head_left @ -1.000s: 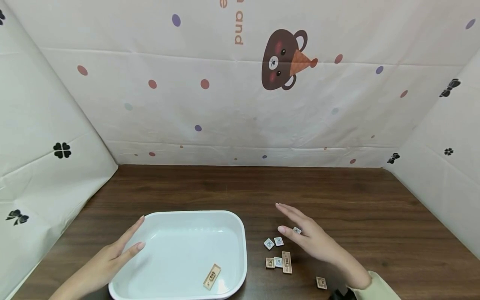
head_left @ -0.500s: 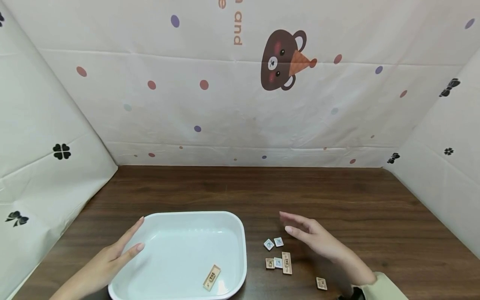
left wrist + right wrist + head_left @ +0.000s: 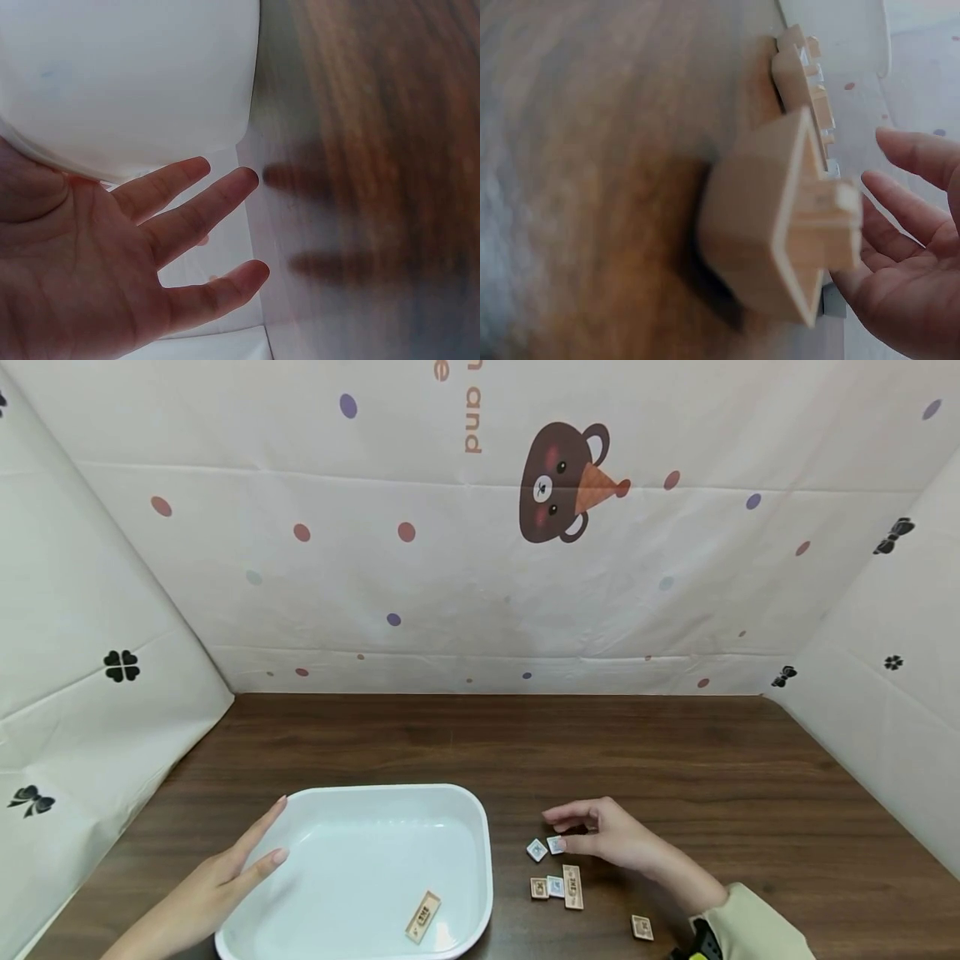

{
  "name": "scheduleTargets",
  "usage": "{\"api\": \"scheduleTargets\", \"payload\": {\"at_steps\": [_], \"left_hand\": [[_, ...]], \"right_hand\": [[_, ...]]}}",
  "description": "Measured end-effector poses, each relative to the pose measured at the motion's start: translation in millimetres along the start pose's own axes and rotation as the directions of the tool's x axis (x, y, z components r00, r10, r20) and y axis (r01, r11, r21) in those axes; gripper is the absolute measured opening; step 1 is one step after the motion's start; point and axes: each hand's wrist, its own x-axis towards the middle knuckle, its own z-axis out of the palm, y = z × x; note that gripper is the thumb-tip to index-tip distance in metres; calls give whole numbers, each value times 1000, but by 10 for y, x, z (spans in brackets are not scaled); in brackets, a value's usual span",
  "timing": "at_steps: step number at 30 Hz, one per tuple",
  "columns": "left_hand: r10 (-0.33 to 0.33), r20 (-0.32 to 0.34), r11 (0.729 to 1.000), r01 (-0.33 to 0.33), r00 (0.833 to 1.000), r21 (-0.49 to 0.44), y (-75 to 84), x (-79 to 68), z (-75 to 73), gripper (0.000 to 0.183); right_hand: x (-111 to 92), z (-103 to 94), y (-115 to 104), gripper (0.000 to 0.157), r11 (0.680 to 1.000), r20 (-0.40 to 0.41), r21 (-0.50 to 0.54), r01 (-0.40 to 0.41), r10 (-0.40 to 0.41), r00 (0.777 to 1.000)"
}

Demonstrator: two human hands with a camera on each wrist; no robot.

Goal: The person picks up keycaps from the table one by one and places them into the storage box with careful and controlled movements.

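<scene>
My right hand [image 3: 611,837] reaches over two small white-and-blue square tiles, its thumb overlapping the right one [image 3: 555,845]; the left one [image 3: 536,850] lies just beside it. In the right wrist view its fingers [image 3: 911,206] are loosely bent and apart, with nothing seen between them. My left hand [image 3: 225,881] lies along the left side of a white tray [image 3: 345,788], fingers straight and thumb over the rim. Inside the tray rests a long tan tile [image 3: 423,917] with dark raised marks.
Nearer me, a tan square tile [image 3: 539,888], a white-and-blue tile [image 3: 555,886] and a long tan tile [image 3: 573,887] stand in a row. Another tan tile [image 3: 642,927] lies alone to the right. White printed sheets [image 3: 375,568] wall in the brown table [image 3: 360,735].
My right hand drew back slightly, then came down and left onto the white-and-blue tiles, its fingers bending. A tile seen beside it earlier is now hidden. The left hand stayed by the tray.
</scene>
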Motion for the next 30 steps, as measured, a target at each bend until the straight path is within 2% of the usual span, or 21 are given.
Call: {"api": "scheduleTargets", "payload": {"at_steps": [9,14,22,30], "left_hand": [[-8,7,1000,8,1000,-7,2,-2,5,60],[-5,19,999,6,1000,-41,8,1,-3,60],[-16,17,1000,16,1000,-11,4,6,-3,60],[-19,30,999,20,999,-43,3,14,-14,59]], "right_hand": [[40,33,45,32,999,-13,47,-5,6,1000],[49,45,46,29,998,-9,57,-6,7,1000],[65,60,45,24,1000,-8,23,9,-9,1000],[70,72,29,22,999,-8,32,13,-13,1000]]}}
